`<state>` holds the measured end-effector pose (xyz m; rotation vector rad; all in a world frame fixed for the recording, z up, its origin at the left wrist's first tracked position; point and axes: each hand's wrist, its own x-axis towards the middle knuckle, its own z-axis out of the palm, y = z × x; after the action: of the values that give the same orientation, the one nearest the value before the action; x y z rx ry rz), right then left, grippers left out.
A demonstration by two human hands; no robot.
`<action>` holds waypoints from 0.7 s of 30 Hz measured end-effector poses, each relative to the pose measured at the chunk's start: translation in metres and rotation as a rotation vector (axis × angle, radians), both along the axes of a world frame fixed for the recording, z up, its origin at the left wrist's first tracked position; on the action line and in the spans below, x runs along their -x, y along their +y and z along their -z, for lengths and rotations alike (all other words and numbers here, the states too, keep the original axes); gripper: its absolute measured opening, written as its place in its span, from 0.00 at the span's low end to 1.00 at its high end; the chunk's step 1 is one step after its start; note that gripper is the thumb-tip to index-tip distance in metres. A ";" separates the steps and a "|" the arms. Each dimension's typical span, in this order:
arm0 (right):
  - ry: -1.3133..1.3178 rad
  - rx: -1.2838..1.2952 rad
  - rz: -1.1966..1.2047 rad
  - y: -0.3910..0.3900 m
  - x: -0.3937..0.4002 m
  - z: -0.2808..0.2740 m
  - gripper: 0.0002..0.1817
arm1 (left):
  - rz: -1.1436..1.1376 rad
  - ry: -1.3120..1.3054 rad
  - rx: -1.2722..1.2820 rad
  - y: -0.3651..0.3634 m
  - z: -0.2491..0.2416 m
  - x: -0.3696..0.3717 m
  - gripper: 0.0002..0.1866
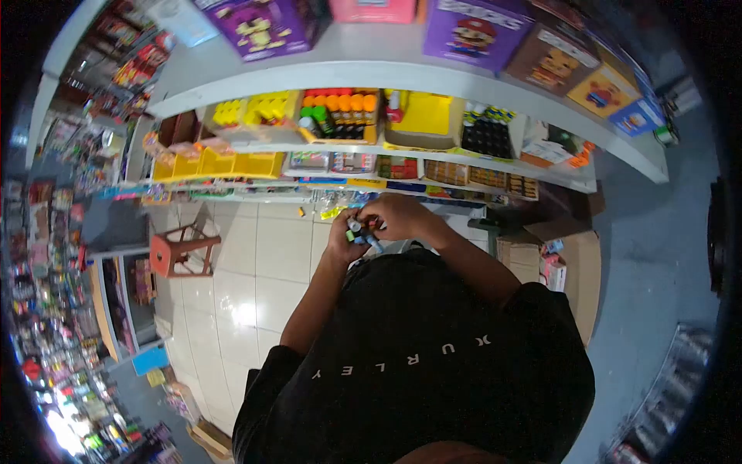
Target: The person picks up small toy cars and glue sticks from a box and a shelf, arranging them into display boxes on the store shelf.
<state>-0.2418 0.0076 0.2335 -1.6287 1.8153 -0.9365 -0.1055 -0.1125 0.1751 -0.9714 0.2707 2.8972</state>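
Note:
My left hand [339, 235] is closed around a bunch of small cylinders [374, 243] with white, green and blue ends, held in front of my chest. Their exact kind is too small to tell. My right hand [397, 217] reaches over the same bunch from the other side, its fingers bent and pinched against it. What lies between those fingertips is hidden. Just past the hands, close to the lowest shelf, is a crumpled-looking yellow item [333, 212].
Ahead, a shelf holds a box of orange- and green-capped bottles [340, 112], a yellow display box [421, 116], dark bottles [487, 138] and yellow bins [220, 164]. Toy boxes [475, 35] line the upper shelf [371, 75]. A reddish stool [182, 251] stands left; a cardboard box [578, 282] right.

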 end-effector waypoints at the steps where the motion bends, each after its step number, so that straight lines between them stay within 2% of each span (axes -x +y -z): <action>1: -0.015 -0.004 0.004 0.004 0.000 -0.002 0.16 | -0.006 -0.033 -0.009 0.002 0.005 -0.001 0.17; 2: -0.031 -0.009 0.006 0.007 0.000 -0.005 0.15 | 0.034 0.149 -0.087 -0.001 0.030 -0.005 0.17; 5: -0.223 0.057 0.089 0.027 0.001 -0.001 0.10 | 0.011 -0.040 -0.079 0.010 0.013 0.001 0.18; 7: -0.344 0.136 0.203 0.043 0.001 -0.008 0.08 | 0.029 -0.002 -0.066 0.017 0.001 0.006 0.18; 9: -0.605 0.189 0.338 0.063 0.008 0.027 0.09 | 0.010 -0.054 -0.073 0.024 -0.008 0.012 0.18; 11: -0.935 0.138 0.507 0.086 0.016 0.041 0.10 | 0.041 -0.082 -0.103 0.028 0.000 0.013 0.18; 12: -1.081 0.092 0.612 0.095 0.020 0.028 0.09 | 0.057 -0.076 -0.114 0.031 0.003 0.014 0.18; 15: -1.060 0.042 0.847 0.128 0.047 0.095 0.07 | 0.086 -0.039 -0.091 0.043 0.004 0.017 0.19; 17: -1.172 0.093 0.911 0.151 0.068 0.144 0.08 | 0.111 0.032 -0.066 0.048 0.009 0.018 0.20; 21: -1.200 0.196 1.114 0.190 0.108 0.177 0.09 | 0.049 -0.029 -0.086 0.060 0.002 0.014 0.19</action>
<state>-0.3500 0.1975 0.0566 0.2273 1.5406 -1.9646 -0.1195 -0.0525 0.1730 -0.9777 0.1645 2.8233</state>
